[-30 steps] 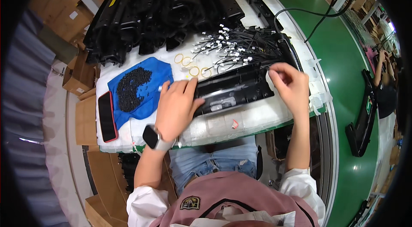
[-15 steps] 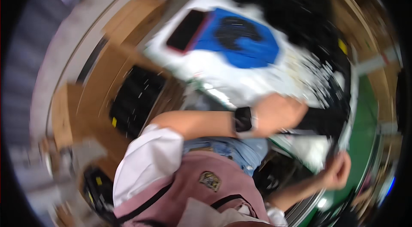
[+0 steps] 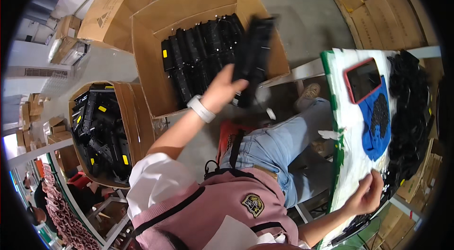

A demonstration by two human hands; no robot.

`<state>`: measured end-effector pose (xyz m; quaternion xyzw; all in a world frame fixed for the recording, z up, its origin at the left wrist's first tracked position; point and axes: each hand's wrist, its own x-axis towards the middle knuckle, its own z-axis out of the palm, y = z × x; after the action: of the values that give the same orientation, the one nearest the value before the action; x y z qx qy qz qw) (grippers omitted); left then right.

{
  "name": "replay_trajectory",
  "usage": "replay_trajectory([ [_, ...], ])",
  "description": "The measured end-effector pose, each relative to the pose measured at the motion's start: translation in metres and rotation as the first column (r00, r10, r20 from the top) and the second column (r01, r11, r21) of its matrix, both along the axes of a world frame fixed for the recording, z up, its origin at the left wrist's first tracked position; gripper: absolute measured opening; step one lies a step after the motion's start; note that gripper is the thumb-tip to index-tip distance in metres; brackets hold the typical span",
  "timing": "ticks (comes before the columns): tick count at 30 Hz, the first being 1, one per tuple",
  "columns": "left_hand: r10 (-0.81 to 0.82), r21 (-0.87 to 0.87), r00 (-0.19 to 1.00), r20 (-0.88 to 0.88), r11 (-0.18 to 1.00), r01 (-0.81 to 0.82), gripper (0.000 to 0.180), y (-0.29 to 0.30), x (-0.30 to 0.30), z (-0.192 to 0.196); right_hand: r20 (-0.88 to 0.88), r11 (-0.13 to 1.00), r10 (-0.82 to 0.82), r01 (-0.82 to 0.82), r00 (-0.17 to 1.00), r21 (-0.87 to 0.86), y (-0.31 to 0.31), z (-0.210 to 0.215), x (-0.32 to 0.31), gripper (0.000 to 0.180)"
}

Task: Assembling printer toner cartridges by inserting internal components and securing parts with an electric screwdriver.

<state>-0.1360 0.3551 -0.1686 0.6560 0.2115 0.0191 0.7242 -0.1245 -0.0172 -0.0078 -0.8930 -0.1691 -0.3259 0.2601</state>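
Partly covering open cardboard carton (image 3: 194, 8), upper centre; grasping black plastic housing (image 3: 257, 53) in left hand (image 3: 221, 91), slanting lengthwise steeply up-right.

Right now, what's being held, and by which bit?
The left hand grips a black part by its side, near the lower end; the right hand seems empty.

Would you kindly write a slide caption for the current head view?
Left hand holding a black part at an open carton of similar parts, right hand near the table.
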Motion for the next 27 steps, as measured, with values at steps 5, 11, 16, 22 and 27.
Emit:
replay_trajectory([
  [5, 0.41, 0.092, 0.851, -0.328, 0.911, -0.403, 0.045, 0.134, -0.039, -0.206, -0.254, 0.977, 0.009, -0.063, 0.967, -0.203, 0.038, -0.028, 0.046, 0.007],
  [11, 0.557, 0.469, 0.709, -0.432, 0.811, -0.35, 0.052, 0.199, -0.089, -0.342, -0.354, 0.985, 0.006, -0.067, 0.935, -0.16, 0.042, -0.06, 0.074, 0.009],
  [16, -0.081, 0.235, 0.458, -0.885, 0.772, 0.591, 0.07, 0.18, -0.123, -0.387, -0.339, 0.998, 0.014, -0.035, 0.941, -0.055, 0.042, -0.066, 0.081, 0.008],
  [22, -0.673, -0.348, 0.302, -0.675, 0.652, 0.674, 0.043, 0.178, -0.139, -0.359, -0.388, 0.991, -0.015, -0.039, 0.922, -0.13, 0.061, -0.073, 0.081, 0.007],
  [27, -0.321, 0.055, 0.12, -0.94, 0.202, 0.978, 0.037, 0.138, -0.081, -0.369, -0.386, 0.998, -0.036, 0.013, 0.922, -0.062, 0.041, -0.05, 0.078, 0.006],
])
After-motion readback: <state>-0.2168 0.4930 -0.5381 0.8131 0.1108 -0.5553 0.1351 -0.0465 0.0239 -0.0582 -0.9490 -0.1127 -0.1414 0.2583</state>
